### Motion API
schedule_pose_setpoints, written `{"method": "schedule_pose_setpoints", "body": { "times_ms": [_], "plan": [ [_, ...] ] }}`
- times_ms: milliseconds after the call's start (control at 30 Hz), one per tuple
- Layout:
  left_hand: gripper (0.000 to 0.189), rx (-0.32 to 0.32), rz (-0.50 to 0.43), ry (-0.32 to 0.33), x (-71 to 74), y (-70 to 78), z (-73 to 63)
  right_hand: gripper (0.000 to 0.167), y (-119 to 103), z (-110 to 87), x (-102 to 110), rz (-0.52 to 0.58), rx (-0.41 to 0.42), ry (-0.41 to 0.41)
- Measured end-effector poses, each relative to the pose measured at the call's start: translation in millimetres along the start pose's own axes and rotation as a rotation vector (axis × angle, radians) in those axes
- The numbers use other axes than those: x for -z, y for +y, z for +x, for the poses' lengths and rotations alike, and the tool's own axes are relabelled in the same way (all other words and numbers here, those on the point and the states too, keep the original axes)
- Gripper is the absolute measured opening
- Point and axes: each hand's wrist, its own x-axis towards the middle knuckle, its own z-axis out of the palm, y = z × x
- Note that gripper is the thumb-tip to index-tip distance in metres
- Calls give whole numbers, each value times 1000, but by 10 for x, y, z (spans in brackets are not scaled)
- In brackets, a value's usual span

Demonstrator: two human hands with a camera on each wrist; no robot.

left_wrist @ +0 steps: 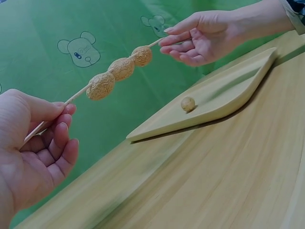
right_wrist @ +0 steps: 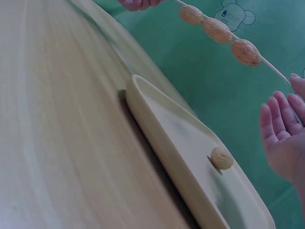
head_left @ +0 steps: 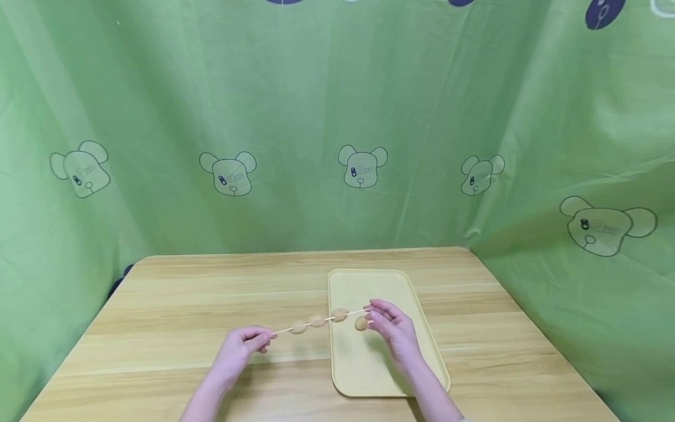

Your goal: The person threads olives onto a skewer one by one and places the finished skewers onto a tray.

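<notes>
A thin wooden skewer [left_wrist: 77,95] runs through three brown, wrinkled balls [left_wrist: 121,68] that look like walnuts or fried balls; they sit close together mid-stick. My left hand [head_left: 238,349] pinches the skewer's lower end between thumb and forefinger. At the other end, the thumb and forefinger of my right hand [head_left: 396,335] pinch the tip, while its other fingers stay loosely spread. Held above the table, the skewer slants up to the right and reaches over a pale yellow tray [head_left: 364,366]. A single loose ball [left_wrist: 188,104] lies on that tray, below the right hand.
The tray lies lengthwise on a light wood-grain table [head_left: 211,293], right of the middle. A green curtain [head_left: 295,105] with bear-head prints hangs behind the table and along both sides.
</notes>
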Motion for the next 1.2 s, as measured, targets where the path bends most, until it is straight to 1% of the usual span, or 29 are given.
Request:
{"method": "schedule_pose_setpoints", "body": {
  "times_ms": [167,333,500,700,800,967,1200],
  "plan": [
    [20,7,8,23,26,-6,-10,41,-40,76,66,-104,-39,58],
    [20,3,20,34,62,-2,-22,40,-38,154,137,-147,-108,115],
    [21,1,19,38,97,-13,-30,41,11,208,200,-217,-157,109],
    [21,2,15,42,113,-42,-34,41,128,281,281,-302,-248,109],
    [21,2,14,40,114,-52,-33,41,177,309,328,-334,-273,101],
    [22,5,8,33,114,-48,-38,43,229,337,399,-387,-285,38],
    [23,-3,3,26,120,-41,-40,45,268,370,467,-526,-233,-154]
  ]
}}
